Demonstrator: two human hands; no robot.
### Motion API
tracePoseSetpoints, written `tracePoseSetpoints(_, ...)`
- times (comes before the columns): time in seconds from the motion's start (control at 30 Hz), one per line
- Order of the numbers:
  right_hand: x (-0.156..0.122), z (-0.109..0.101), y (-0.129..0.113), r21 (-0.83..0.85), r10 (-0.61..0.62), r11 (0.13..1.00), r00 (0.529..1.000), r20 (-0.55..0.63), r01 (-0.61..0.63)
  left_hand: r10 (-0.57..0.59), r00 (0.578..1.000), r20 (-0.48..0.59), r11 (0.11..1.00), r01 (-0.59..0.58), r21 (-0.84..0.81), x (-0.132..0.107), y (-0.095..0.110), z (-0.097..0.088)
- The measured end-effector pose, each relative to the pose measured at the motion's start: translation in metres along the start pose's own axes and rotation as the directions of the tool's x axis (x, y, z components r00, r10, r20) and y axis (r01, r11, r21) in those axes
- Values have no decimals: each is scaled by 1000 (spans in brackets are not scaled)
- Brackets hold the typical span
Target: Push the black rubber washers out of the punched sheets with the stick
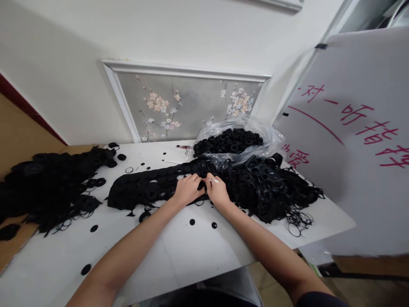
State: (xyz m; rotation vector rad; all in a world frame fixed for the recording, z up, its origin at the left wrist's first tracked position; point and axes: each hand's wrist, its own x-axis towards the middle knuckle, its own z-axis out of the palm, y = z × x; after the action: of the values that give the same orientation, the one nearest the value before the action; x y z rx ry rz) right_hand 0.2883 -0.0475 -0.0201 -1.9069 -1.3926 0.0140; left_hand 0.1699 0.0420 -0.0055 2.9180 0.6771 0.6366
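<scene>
Touching a perforated black sheet [168, 183] on a white table [153, 260] with a curled left hand [189, 188] and a curled right hand [217, 188], both nearly closed with any hold impossible to tell, between heaps of black pieces [265, 187], near a clear bag [271, 138].

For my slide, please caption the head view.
Left hand and right hand at a punched black sheet, near bagged black rings.

A long black sheet [168, 182], marked with round cuts and several open holes, lies across mid-frame, slanting slightly upward toward the right.
</scene>
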Motion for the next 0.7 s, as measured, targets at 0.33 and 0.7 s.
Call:
tracePoseSetpoints(0.33,2,2,-4,89,36,995,999,2,-36,-33,999,24,999,33,7,1,0,-5)
tracePoseSetpoints(0.7,9,-12,23,464,110,879,994,20,-107,-34,997,69,996,39,-76,4,-9,-7)
